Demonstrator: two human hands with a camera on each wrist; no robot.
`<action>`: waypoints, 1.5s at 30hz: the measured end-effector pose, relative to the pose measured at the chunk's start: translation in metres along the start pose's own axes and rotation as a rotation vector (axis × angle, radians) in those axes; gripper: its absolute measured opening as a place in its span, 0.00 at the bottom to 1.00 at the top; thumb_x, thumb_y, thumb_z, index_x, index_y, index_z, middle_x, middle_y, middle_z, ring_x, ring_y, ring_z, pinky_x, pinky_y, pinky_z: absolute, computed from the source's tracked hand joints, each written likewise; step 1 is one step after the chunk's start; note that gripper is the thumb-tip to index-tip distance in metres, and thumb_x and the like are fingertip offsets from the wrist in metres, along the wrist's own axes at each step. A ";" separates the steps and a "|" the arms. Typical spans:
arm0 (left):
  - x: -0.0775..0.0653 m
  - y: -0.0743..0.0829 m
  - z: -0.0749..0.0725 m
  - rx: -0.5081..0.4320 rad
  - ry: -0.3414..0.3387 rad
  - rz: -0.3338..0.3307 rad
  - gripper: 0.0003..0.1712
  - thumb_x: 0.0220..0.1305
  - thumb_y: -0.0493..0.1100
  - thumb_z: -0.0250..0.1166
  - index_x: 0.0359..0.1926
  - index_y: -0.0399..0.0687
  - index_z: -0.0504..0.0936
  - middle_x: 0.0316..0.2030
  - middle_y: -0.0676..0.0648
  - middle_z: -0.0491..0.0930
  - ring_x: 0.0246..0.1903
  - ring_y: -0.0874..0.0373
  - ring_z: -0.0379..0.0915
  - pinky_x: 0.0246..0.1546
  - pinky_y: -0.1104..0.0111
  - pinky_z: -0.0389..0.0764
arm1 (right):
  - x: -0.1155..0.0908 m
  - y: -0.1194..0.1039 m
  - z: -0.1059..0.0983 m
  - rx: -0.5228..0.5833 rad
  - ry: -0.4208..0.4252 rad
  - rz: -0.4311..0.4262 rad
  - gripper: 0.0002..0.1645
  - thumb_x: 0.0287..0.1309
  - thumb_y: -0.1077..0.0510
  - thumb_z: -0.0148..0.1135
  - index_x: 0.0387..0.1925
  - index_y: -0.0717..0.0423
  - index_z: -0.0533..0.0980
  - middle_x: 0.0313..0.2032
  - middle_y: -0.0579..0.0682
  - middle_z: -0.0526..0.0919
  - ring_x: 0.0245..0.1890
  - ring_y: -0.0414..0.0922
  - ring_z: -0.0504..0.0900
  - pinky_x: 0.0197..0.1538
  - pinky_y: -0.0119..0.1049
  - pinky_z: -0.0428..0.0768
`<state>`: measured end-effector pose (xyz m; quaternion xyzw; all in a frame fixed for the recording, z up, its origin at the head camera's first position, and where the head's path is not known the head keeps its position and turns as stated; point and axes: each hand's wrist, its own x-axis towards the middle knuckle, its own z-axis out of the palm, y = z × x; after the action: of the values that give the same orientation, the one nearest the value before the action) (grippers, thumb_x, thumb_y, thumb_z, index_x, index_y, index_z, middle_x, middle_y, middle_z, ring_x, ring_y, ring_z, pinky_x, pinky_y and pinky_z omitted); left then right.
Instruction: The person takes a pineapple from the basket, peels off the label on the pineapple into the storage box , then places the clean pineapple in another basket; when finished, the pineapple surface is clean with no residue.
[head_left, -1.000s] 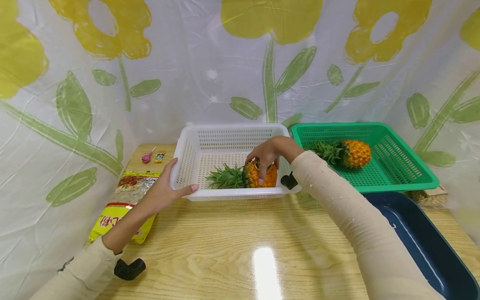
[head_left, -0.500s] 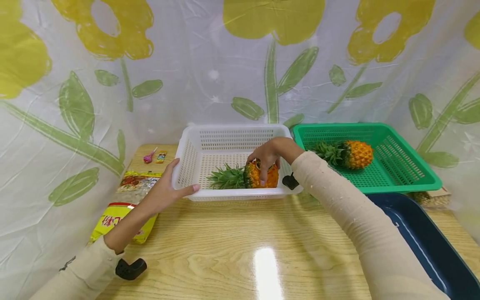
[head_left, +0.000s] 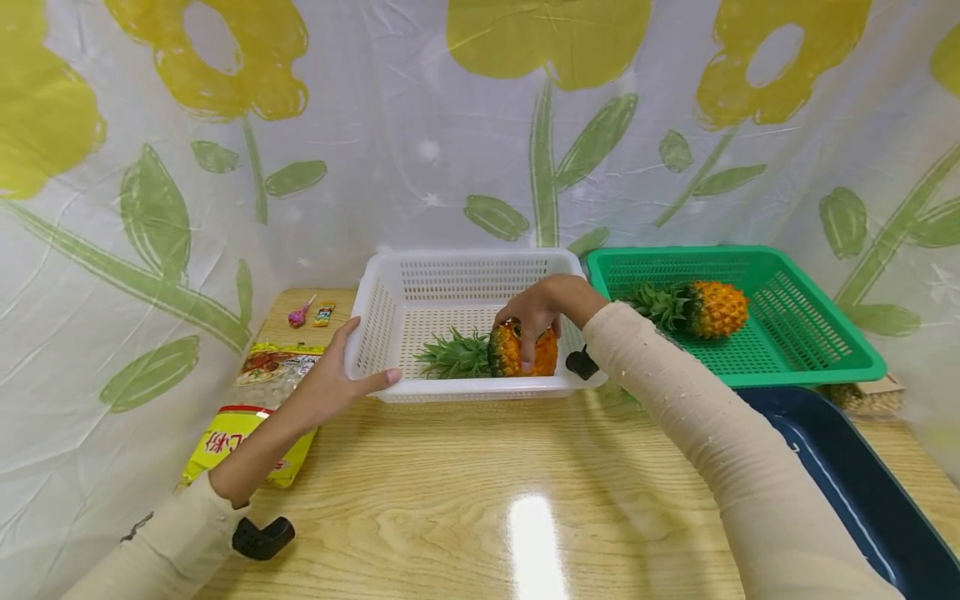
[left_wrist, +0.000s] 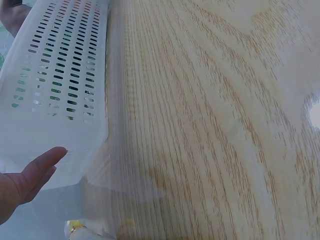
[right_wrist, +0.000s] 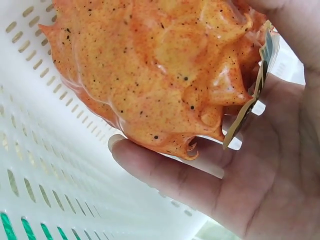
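My right hand (head_left: 536, 307) reaches into the white basket (head_left: 480, 386) and grips the orange body of a pineapple (head_left: 504, 350) from above. The pineapple lies on its side with its green leaves pointing left. In the right wrist view, the spiky orange surface (right_wrist: 140, 75) fills the top, with thumb and palm around it. A thin card-like tag sits between palm and fruit. At the basket's left end, my left hand (head_left: 330, 379) touches the corner, its thumb along the front rim and its fingers at the left side. The left wrist view shows the thumb extended against the wall.
A green basket (head_left: 806, 372) with a second pineapple (head_left: 716, 310) stands at the right. Before it lies a dark blue tray (head_left: 832, 467), partly behind my right sleeve. At left are a yellow food bag (head_left: 225, 429), a lollipop (head_left: 298, 317) and a small wrapped candy (head_left: 324, 314).
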<state>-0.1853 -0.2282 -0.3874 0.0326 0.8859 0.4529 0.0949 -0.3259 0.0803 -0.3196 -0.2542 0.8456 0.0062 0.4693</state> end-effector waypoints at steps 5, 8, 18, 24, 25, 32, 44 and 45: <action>0.000 0.002 0.000 0.009 0.000 -0.003 0.69 0.58 0.64 0.71 0.81 0.55 0.30 0.70 0.27 0.59 0.64 0.31 0.66 0.58 0.38 0.73 | 0.000 0.001 0.001 -0.014 0.023 -0.018 0.63 0.52 0.44 0.77 0.80 0.40 0.48 0.79 0.53 0.48 0.76 0.53 0.58 0.54 0.48 0.83; -0.001 0.002 0.000 0.004 -0.002 -0.003 0.68 0.59 0.63 0.71 0.81 0.55 0.30 0.70 0.27 0.59 0.64 0.30 0.65 0.58 0.38 0.73 | -0.001 0.002 0.002 -0.016 0.041 -0.026 0.62 0.52 0.44 0.77 0.80 0.41 0.49 0.79 0.52 0.48 0.76 0.52 0.59 0.54 0.47 0.83; -0.001 0.002 0.000 -0.014 0.000 0.008 0.68 0.59 0.62 0.72 0.81 0.54 0.30 0.70 0.27 0.59 0.64 0.30 0.66 0.58 0.39 0.74 | -0.003 0.005 0.003 -0.032 0.091 -0.053 0.62 0.52 0.43 0.76 0.79 0.41 0.49 0.78 0.53 0.52 0.70 0.51 0.66 0.51 0.43 0.82; -0.001 0.002 0.000 -0.003 -0.003 0.002 0.69 0.59 0.63 0.72 0.81 0.54 0.30 0.70 0.26 0.59 0.65 0.30 0.66 0.58 0.38 0.74 | -0.007 0.007 0.000 -0.045 0.121 -0.105 0.61 0.52 0.44 0.77 0.79 0.46 0.51 0.77 0.54 0.54 0.73 0.52 0.62 0.60 0.45 0.77; -0.001 0.003 0.000 -0.001 -0.003 0.002 0.69 0.59 0.63 0.71 0.81 0.54 0.30 0.70 0.26 0.59 0.65 0.30 0.66 0.58 0.38 0.74 | -0.008 0.007 -0.001 -0.048 0.129 -0.112 0.61 0.52 0.45 0.77 0.79 0.46 0.51 0.77 0.54 0.54 0.74 0.53 0.60 0.63 0.46 0.75; -0.001 0.002 0.000 0.000 0.000 0.004 0.68 0.59 0.62 0.72 0.81 0.54 0.30 0.69 0.27 0.60 0.64 0.30 0.67 0.57 0.39 0.74 | -0.020 0.012 -0.007 -0.069 0.195 -0.138 0.60 0.51 0.43 0.77 0.78 0.45 0.53 0.77 0.53 0.54 0.76 0.54 0.56 0.69 0.51 0.69; -0.002 0.002 0.000 0.011 0.006 -0.007 0.69 0.58 0.64 0.71 0.81 0.54 0.31 0.70 0.27 0.60 0.64 0.30 0.66 0.58 0.39 0.74 | -0.054 0.021 -0.008 -0.052 0.316 -0.208 0.57 0.51 0.44 0.77 0.77 0.47 0.57 0.76 0.52 0.58 0.73 0.55 0.63 0.67 0.54 0.70; -0.002 0.002 0.000 0.011 0.005 -0.007 0.69 0.58 0.64 0.71 0.81 0.54 0.30 0.70 0.27 0.59 0.65 0.30 0.66 0.59 0.39 0.73 | -0.057 0.021 -0.008 -0.049 0.320 -0.209 0.56 0.51 0.44 0.77 0.76 0.46 0.57 0.76 0.52 0.58 0.72 0.55 0.63 0.67 0.54 0.70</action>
<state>-0.1834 -0.2272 -0.3859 0.0288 0.8888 0.4476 0.0940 -0.3170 0.1209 -0.2742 -0.3500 0.8780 -0.0625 0.3205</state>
